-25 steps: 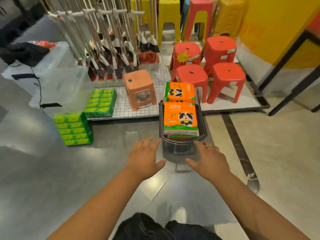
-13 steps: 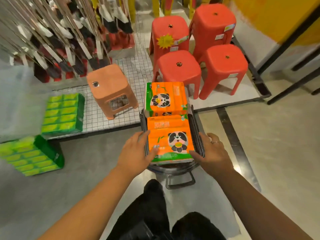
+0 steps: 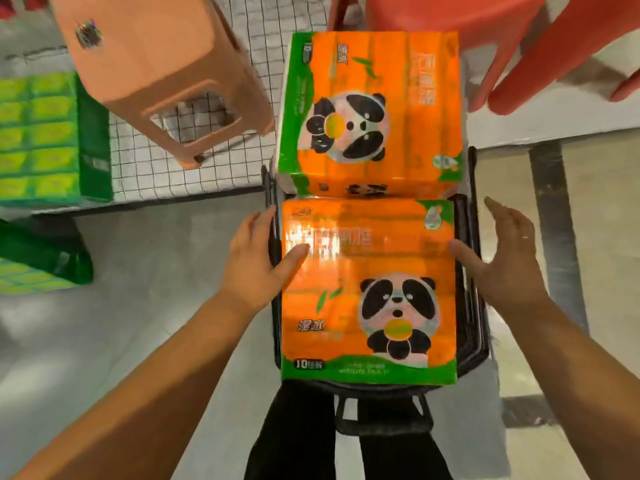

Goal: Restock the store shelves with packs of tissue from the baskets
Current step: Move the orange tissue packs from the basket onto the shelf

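Directly below the camera, a black basket (image 3: pixel 468 306) is seen on the grey floor (image 3: pixel 156 271), filled with orange, panda-printed packs of tissue. The near tissue pack (image 3: pixel 369 289) is laid flat on top, its green strip turned toward the person, and the far tissue pack (image 3: pixel 370 109) is placed just beyond it with its panda upside down; their edges are almost touching. The left hand (image 3: pixel 256 258) is set against the left side of the near tissue pack. Its grip is spread, with the straight fingers run along the pack's side beside the basket wall and the thumb laid on the top face. The right hand (image 3: pixel 502 261) is held at the opposite side, over the basket rim. Its grip is likewise spread, with the fingers stretched out and apart, and only the thumb tip is brought against the pack's right edge. Nothing is clasped by either hand. A pale orange stool (image 3: pixel 156 74) is stood on a wire grid (image 3: pixel 221 161) to the upper left, and red stools (image 3: pixel 485 36) are crowded behind the basket. Green packs (image 3: pixel 38 140) are stacked at the left edge, some on the grid and some on the floor. Dark trousers (image 3: pixel 294 438) are visible at the bottom.
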Tool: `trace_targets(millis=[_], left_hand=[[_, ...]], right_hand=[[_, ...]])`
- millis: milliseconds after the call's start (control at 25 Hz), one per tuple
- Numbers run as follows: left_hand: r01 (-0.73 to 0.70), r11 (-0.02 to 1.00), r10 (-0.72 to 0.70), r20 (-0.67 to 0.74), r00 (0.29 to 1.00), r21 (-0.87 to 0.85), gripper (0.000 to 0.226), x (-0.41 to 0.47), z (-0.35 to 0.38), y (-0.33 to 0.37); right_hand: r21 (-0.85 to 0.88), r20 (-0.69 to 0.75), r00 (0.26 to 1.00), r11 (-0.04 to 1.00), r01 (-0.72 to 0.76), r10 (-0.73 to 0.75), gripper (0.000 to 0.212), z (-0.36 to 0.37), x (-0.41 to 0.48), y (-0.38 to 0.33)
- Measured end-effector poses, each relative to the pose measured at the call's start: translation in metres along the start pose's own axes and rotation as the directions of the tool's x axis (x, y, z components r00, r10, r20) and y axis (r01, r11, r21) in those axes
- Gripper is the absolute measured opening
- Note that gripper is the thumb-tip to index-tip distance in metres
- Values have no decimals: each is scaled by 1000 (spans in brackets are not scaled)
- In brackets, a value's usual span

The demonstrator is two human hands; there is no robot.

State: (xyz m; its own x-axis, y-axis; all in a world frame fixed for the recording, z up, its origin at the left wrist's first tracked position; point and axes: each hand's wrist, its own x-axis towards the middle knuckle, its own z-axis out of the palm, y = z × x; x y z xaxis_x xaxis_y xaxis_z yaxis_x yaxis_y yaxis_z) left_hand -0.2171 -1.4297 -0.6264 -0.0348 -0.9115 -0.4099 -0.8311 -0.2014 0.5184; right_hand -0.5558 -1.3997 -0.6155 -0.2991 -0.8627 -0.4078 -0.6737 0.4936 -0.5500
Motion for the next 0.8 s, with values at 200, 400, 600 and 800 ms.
trace_targets(millis=[200,400,600,800], left_hand=[[2,936,7,26,1000,-351,96,28,36,-29],[188,762,-93,181,979,-620,107,33,39,-34],[237,676,-93,239,967,-698,120,34,38,-21],[257,650,-76,276,958,-715,127,42,33,-16]], right_hand=[[193,127,987,979,70,-96,110,29,37,41],[407,165,973,909,83,-163,90,39,45,54],[519,327,925,855,-4,-195,116,31,58,55],[572,366,907,819,-41,-211,115,30,57,45]])
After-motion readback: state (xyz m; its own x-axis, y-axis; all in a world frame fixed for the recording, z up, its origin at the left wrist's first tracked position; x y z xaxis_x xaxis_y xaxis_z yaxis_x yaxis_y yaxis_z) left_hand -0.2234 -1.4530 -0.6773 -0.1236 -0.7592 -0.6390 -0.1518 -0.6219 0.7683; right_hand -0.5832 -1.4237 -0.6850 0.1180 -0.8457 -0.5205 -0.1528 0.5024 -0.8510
